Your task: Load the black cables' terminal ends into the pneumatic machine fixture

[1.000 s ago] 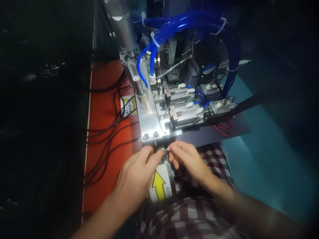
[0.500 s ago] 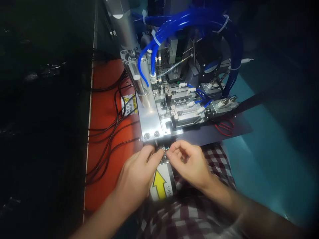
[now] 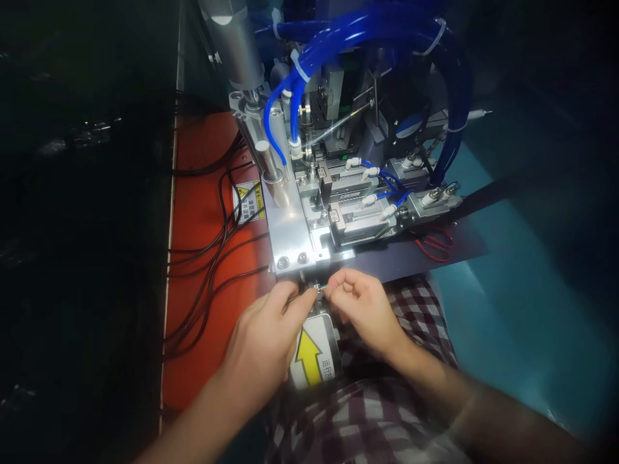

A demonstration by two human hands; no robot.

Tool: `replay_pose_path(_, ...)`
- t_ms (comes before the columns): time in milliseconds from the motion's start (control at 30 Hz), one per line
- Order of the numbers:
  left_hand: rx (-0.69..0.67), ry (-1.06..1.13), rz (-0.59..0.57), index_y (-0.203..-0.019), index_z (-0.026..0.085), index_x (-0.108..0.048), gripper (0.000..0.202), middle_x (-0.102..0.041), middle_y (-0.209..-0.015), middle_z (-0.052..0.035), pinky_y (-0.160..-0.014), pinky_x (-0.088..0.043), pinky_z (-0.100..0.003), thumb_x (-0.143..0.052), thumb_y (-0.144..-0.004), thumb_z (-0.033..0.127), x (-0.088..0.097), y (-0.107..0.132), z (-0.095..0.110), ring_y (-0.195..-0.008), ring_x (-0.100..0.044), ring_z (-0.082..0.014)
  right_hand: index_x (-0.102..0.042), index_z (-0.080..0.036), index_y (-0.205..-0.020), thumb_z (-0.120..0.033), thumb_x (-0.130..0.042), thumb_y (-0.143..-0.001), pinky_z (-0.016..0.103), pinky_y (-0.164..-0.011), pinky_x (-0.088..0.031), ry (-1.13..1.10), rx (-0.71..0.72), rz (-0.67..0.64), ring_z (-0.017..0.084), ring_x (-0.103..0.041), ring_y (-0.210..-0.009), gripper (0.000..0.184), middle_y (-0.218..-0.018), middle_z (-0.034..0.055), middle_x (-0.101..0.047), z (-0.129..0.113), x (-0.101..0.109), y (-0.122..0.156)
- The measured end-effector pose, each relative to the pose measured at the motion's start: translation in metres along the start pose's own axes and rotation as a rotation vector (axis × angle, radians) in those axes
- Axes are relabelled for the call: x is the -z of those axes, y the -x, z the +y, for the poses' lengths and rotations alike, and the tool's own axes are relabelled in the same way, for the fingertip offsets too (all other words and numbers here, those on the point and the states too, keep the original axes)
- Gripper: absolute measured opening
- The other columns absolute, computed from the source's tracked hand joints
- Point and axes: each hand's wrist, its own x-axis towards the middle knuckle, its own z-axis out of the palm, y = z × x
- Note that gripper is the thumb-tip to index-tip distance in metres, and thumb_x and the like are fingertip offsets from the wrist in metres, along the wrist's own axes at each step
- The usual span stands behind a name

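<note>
My left hand (image 3: 264, 338) and my right hand (image 3: 360, 303) meet fingertip to fingertip just below the front edge of a metal machine block (image 3: 290, 235). Both pinch a tiny part with fine wires (image 3: 320, 287) between thumb and forefinger; the part is too small to name. My right hand's other fingers are curled in. Under the hands sits a white label with a yellow arrow (image 3: 312, 354) pointing up toward the machine.
Blue air hoses (image 3: 367, 35) loop over the machine's top. Black cables (image 3: 213, 258) run across the red surface (image 3: 198, 212) at left. Small cylinders with white fittings (image 3: 377, 206) lie right of the block. A checked cloth (image 3: 367, 412) covers my lap; teal surface (image 3: 507, 309) at right.
My right hand's fingers have curled tighter into a pinch and shifted slightly left and up toward the machine edge. The left hand stays nearly still.
</note>
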Motion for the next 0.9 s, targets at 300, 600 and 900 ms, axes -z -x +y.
replay_pose_path(300,0.001,-0.006,0.009,-0.109,0.010,-0.066,0.039,-0.060,-0.084,-0.0099,-0.054,-0.052,-0.025,-0.042,-0.080,-0.001,-0.001,0.001,-0.001,-0.068,-0.062,-0.0175,-0.062,-0.017,-0.083,-0.029,-0.060,-0.082,0.022,-0.045,-0.036,0.258,0.247,0.089,0.009,-0.045,-0.048,0.013,-0.058,-0.0044,-0.050,-0.001,0.003,0.007)
replay_pose_path(600,-0.009,-0.014,0.025,-0.110,0.010,-0.065,0.038,-0.061,-0.086,-0.0102,-0.058,-0.053,-0.026,-0.042,-0.082,0.000,-0.002,0.000,-0.001,-0.072,-0.063,-0.0182,-0.058,-0.018,-0.077,-0.026,-0.057,-0.084,0.023,-0.045,-0.032,0.288,0.356,0.098,0.009,-0.041,-0.047,0.011,-0.056,-0.0048,-0.046,0.003,-0.007,-0.001)
replay_pose_path(900,-0.008,-0.011,0.023,-0.112,0.011,-0.063,0.038,-0.059,-0.088,-0.0092,-0.056,-0.051,-0.024,-0.042,-0.082,0.000,-0.002,0.004,-0.002,-0.072,-0.061,-0.0171,-0.053,-0.018,-0.069,-0.034,-0.059,-0.079,0.021,-0.040,-0.022,-0.081,-0.112,-0.098,0.006,-0.030,-0.042,0.020,-0.049,-0.0080,-0.040,-0.001,0.000,-0.008)
